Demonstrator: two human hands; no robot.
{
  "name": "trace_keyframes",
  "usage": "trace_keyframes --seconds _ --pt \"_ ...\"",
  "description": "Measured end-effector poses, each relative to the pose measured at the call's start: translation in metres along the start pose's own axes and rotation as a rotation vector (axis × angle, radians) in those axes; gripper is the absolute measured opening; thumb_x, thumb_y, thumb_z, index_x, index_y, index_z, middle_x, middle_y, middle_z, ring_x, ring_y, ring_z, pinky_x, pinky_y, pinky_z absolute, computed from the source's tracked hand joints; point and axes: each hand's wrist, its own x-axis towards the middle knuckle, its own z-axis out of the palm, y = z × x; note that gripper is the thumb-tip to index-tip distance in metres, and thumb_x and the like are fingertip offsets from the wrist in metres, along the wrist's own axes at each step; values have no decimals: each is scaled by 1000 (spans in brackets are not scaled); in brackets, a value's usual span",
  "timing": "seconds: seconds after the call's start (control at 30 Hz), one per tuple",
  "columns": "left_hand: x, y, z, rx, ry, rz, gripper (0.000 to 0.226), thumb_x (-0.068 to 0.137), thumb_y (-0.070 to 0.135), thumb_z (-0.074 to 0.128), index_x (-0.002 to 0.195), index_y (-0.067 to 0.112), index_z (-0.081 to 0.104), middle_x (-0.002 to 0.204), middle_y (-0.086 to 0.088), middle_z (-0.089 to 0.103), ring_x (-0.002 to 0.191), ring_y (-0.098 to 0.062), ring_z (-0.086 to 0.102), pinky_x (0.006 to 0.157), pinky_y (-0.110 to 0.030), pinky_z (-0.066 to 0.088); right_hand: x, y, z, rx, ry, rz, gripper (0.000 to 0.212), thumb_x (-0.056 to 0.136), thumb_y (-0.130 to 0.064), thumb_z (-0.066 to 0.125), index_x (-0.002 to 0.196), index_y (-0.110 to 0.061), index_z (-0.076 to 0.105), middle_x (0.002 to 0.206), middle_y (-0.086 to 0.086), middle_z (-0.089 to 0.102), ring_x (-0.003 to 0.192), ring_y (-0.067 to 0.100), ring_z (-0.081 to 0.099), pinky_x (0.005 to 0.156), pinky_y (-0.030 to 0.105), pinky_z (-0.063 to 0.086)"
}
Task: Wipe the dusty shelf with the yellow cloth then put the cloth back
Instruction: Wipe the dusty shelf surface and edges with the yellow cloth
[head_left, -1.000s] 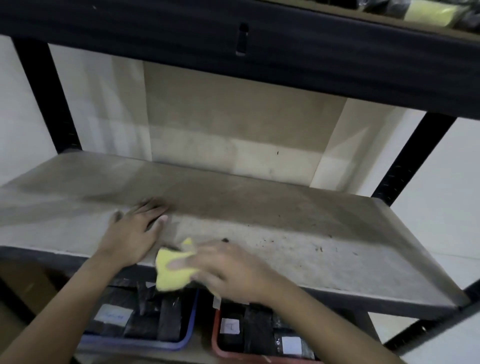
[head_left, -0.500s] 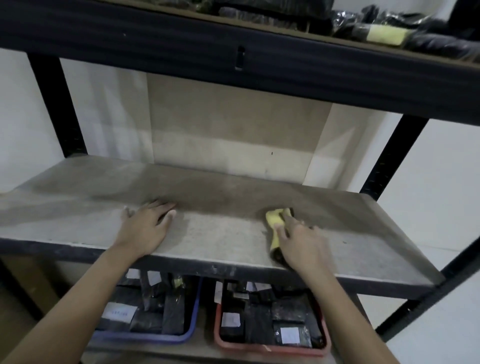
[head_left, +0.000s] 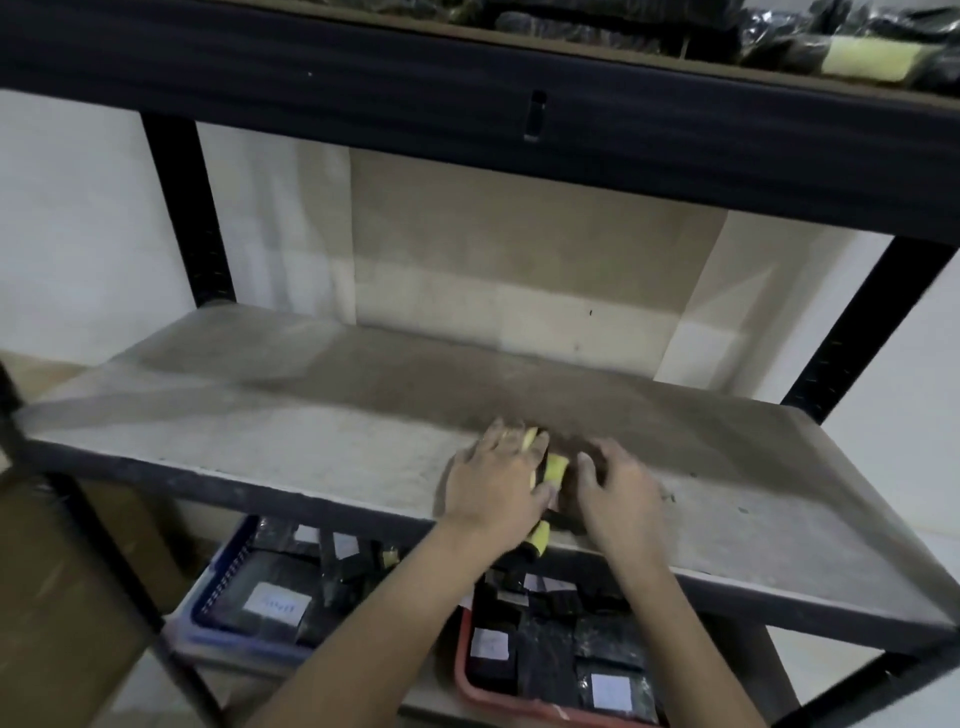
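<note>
The dusty grey shelf board (head_left: 291, 415) runs across the middle of the head view. The yellow cloth (head_left: 555, 467) lies bunched near the board's front edge, at its centre. My left hand (head_left: 496, 480) presses down on it; yellow shows past the fingertips and below the heel of the hand. My right hand (head_left: 618, 491) rests on the board just right of the cloth, with its fingers apart and its thumb by the cloth's edge. Most of the cloth is hidden under my left hand.
A blue bin (head_left: 223, 587) and a red bin (head_left: 465, 670) of black labelled packets sit on the shelf below. The upper shelf beam (head_left: 519, 135) hangs low overhead, with black bags and a yellow item (head_left: 872, 65) on it. Black uprights (head_left: 187, 208) flank the bay.
My left hand has moved right to the middle of the shelf, onto the cloth. My right hand, which was wiping with the cloth, now lies beside it.
</note>
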Motion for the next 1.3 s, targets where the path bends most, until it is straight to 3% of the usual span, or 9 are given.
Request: trace_keyframes --seconds 0.17,0.33,0.53,0.63,0.7,0.77,0.93,1.17,1.3 --pt "0 -62 -23 -58 -36 -158 47 96 25 41 142 16 37 147 -11 38 139 -28 29 113 -34 26 1 6 9 -146 -113 -58 37 92 -34 46 125 -19 55 127 5 60 120 25 50 102 42 39" --pt "-36 -175 -81 30 114 -460 39 91 14 49 129 9 53 113 -23 64 99 -36 61 80 -38 48 0 4 9 -158 -117 -66 37 91 -34 48 123 -18 57 126 7 60 119 26 51 100 43 42" --pt "-47 -190 -92 -56 245 -286 52 88 18 55 138 21 43 112 -16 67 90 -29 64 74 -31 48 -4 -26 17 -67 -119 -115 33 91 -25 51 123 -17 57 126 5 60 118 25 51 100 40 40" --pt "-35 -134 -60 -88 120 -103 54 92 21 46 144 22 31 148 -8 39 135 -21 38 108 -34 32 -8 -47 37 -68 -164 -151 34 89 -29 50 121 -22 57 127 2 60 117 24 54 99 44 42" --pt "-33 -113 -38 135 29 -75 54 95 34 36 147 26 21 157 -2 19 146 -19 9 113 -52 17 -11 -53 46 -138 -168 -136 36 88 -35 49 121 -26 56 127 1 60 116 24 54 97 44 43" --pt "-34 -114 -31 228 42 -86 54 97 41 30 147 30 15 158 0 14 146 -20 3 112 -54 15 -12 -55 48 -181 -152 -117 37 87 -38 49 122 -26 56 126 2 60 116 26 55 96 43 44" --pt "-38 -150 -40 195 44 -157 55 99 34 31 148 29 5 158 4 14 147 -19 3 113 -49 22 -16 -54 47 -192 -123 -92 37 87 -39 47 120 -26 55 119 4 64 107 29 58 90 44 48" --pt "-45 -298 -81 227 15 -404 50 98 35 35 146 31 22 158 -5 11 142 -33 20 109 -49 34 -16 -54 50 -142 -90 -49 33 89 -36 48 119 -25 57 115 8 66 103 31 59 85 41 47" --pt "-51 -345 -110 159 119 -627 43 97 30 39 141 30 37 151 -9 32 125 -38 45 96 -45 45 -15 -53 52 -145 -74 -30 31 89 -36 49 117 -26 59 114 7 66 102 31 59 84 40 47"
